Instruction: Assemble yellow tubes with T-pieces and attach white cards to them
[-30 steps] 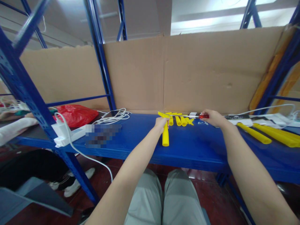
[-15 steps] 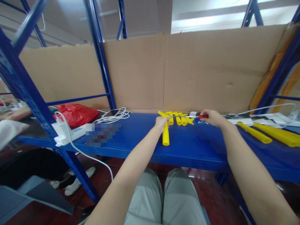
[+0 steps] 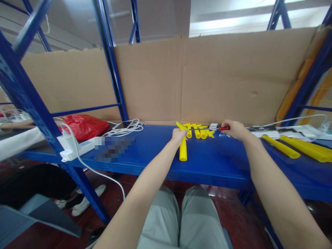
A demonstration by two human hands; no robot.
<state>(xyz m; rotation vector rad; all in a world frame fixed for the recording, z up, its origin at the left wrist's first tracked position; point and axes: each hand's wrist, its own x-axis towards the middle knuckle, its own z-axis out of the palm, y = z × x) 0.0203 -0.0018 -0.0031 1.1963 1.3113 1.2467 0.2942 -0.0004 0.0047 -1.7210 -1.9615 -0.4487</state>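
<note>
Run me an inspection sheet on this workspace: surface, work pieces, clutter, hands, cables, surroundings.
Surface: blue shelf, smooth-looking.
Work pieces: yellow tubular piece in hand; shorter yellow pieces behind it; longer yellow tubes at right.
Clutter: red plastic bag at left; a pixelated patch nearby, unreadable.
Hands: left hand grips the yellow tubular piece; right hand holds a red-handled screwdriver, its shaft pointing toward that piece.
Cables: coiled white cable beside the bag; white cord hanging over the front edge.
Surroundings: cardboard panel behind; another person's white sleeve at far left.
</note>
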